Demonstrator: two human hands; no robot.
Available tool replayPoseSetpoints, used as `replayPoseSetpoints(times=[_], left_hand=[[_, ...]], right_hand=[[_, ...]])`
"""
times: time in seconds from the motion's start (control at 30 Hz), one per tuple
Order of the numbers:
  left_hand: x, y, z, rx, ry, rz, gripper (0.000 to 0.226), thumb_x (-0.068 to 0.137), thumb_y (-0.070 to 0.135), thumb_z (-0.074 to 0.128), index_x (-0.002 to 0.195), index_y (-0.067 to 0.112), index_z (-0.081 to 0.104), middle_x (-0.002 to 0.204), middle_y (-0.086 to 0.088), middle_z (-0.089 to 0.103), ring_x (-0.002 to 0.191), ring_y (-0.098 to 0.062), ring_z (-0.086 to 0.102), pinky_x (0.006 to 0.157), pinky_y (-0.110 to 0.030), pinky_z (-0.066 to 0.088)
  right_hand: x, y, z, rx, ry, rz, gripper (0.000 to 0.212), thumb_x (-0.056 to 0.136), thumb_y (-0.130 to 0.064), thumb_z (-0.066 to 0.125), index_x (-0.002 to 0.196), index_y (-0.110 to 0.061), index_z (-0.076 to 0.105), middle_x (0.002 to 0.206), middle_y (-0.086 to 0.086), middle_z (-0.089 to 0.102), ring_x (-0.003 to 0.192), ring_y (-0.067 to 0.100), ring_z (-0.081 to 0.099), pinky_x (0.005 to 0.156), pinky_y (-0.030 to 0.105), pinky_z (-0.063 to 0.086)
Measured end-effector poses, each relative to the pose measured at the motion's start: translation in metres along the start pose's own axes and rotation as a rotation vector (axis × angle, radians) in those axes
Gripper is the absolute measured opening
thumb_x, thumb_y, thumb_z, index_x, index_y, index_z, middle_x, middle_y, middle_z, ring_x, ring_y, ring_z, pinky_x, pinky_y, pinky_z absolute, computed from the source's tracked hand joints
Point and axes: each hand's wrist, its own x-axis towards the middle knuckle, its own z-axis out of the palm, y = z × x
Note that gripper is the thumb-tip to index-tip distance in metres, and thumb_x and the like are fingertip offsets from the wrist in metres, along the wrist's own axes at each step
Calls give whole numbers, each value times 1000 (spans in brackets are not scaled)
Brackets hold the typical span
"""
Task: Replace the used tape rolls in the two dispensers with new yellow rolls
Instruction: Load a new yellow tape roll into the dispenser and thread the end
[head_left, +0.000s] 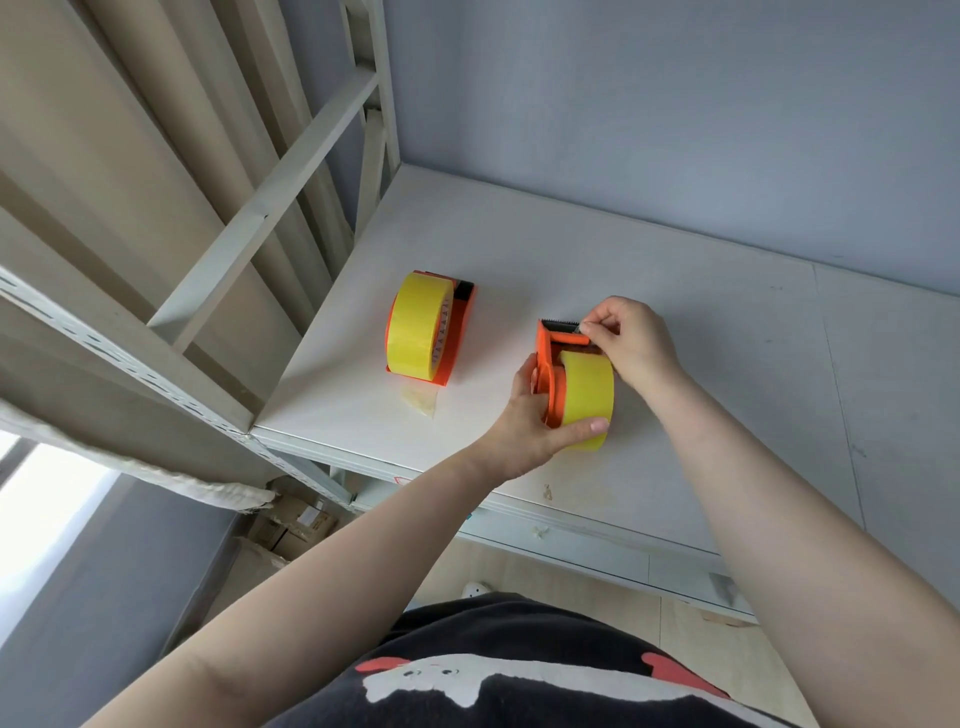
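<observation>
Two orange tape dispensers stand on the white shelf board (701, 322). The left dispenser (457, 332) carries a full yellow roll (415, 327) and nobody touches it. The right dispenser (550, 358) also carries a yellow roll (587, 395). My left hand (530, 426) grips this dispenser from the near side, thumb lying along the roll's lower edge. My right hand (631, 343) pinches at the serrated cutter end (561, 326) of the same dispenser, fingertips curled on what looks like the tape's end.
A small piece of clear tape (420, 402) lies on the board just in front of the left dispenser. White shelf uprights and a diagonal brace (270, 208) rise at the left. A grey wall (675, 104) backs the shelf. Cardboard boxes (296, 525) sit on the floor below.
</observation>
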Motion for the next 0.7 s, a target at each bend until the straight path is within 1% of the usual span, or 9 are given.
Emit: replayPoseSetpoints(times=[0.07, 0.1, 0.13, 0.23, 0.3, 0.37, 0.5, 0.57, 0.7], left_hand=[[0, -1, -4, -88, -2, -7, 79, 88, 29, 68, 149, 17, 20, 136, -1, 52, 117, -9, 55, 93, -14, 48], [0, -1, -5, -83, 3, -6, 78, 91, 26, 65, 151, 17, 17, 133, 0, 56, 115, -9, 57, 90, -11, 48], [0, -1, -5, -72, 7, -6, 79, 90, 29, 66, 151, 19, 16, 132, 0, 58, 115, -9, 58, 91, -12, 47], [3, 0, -6, -10, 47, -16, 79, 77, 50, 69, 141, 27, 31, 125, 1, 63, 111, -8, 62, 92, -18, 49], [5, 0, -8, 67, 75, -54, 97, 65, 73, 64, 145, 27, 32, 124, 3, 64, 114, -12, 61, 98, -27, 49], [5, -1, -9, 168, 62, -80, 115, 57, 85, 55, 151, 26, 25, 130, 2, 62, 119, -16, 59, 103, -33, 46], [1, -4, -3, 187, 53, -103, 123, 55, 86, 55, 154, 27, 12, 138, 2, 56, 125, -15, 54, 108, -35, 43], [3, -6, -4, 165, 57, -109, 125, 52, 89, 56, 154, 29, 14, 136, 2, 58, 123, -15, 56, 107, -36, 44], [4, -10, -5, 156, 60, -113, 127, 48, 92, 56, 153, 29, 19, 132, 4, 61, 121, -14, 58, 106, -36, 45]], right_hand=[[3, -1, 0, 24, -8, 0, 6, 83, -24, 65, 78, -25, 63, 77, -6, 65, 81, 20, 65, 78, 39, 53], [3, -2, 2, 44, -1, 4, 5, 83, -23, 65, 78, -24, 63, 77, -5, 65, 81, 21, 65, 79, 41, 53], [3, -4, 4, 65, 17, 5, 5, 84, -23, 65, 79, -24, 63, 78, -5, 65, 81, 22, 65, 79, 41, 53], [-1, -5, 12, 89, 76, 4, 5, 85, -24, 62, 81, -24, 61, 80, -7, 64, 83, 21, 64, 78, 39, 52], [-3, -6, 12, 32, 110, -9, 4, 86, -24, 59, 83, -23, 60, 82, -10, 62, 83, 19, 62, 75, 35, 49], [1, -5, 10, 48, 154, 12, 4, 87, -24, 59, 83, -25, 59, 82, -10, 61, 83, 18, 60, 75, 34, 47], [11, -6, 10, 72, 120, 36, 6, 87, -23, 60, 82, -27, 57, 83, -7, 62, 84, 20, 61, 78, 37, 49], [15, -7, 10, 104, 142, 49, 5, 86, -23, 61, 83, -26, 59, 83, -6, 63, 83, 19, 61, 77, 35, 48], [33, -5, 0, 328, 234, 102, 2, 83, -18, 61, 84, -20, 62, 78, 0, 64, 73, 17, 59, 80, 38, 51]])
